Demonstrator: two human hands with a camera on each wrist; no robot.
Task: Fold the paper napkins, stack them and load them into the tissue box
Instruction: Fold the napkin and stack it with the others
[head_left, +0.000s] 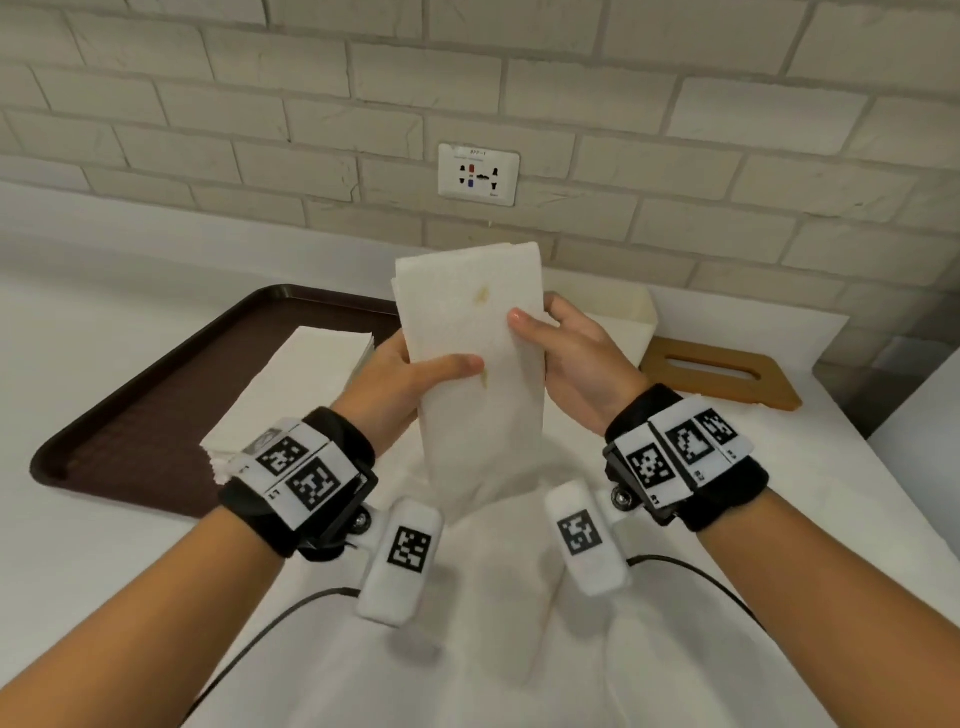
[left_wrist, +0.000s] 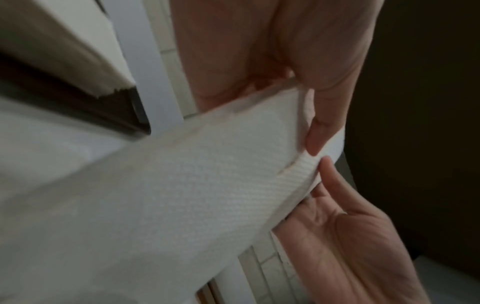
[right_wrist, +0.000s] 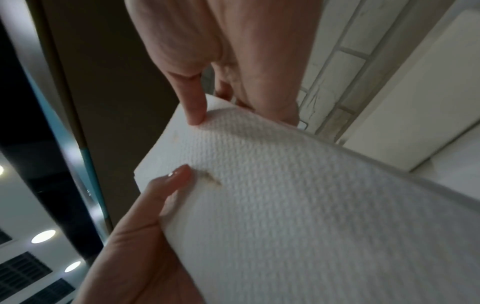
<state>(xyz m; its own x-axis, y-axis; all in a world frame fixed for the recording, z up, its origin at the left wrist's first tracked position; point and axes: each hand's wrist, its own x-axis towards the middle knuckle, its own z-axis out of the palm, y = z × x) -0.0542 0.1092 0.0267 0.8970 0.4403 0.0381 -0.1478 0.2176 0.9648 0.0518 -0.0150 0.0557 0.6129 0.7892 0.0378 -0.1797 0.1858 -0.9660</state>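
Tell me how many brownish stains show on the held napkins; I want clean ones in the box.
2 on the folded napkins: one stain in the upper half, one stain beside the left hand's thumb. The back face is hidden and may carry more.

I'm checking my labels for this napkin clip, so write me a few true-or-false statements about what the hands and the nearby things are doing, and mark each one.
1. Both hands hold one folded napkin stack upright above the counter. True; left hand, right hand.
2. The held stack is spotless. False: it shows brownish stains.
3. The wooden slotted lid is on the tissue box. False: it lies beside the box, on the counter.
4. More napkins lie on the brown tray. True.
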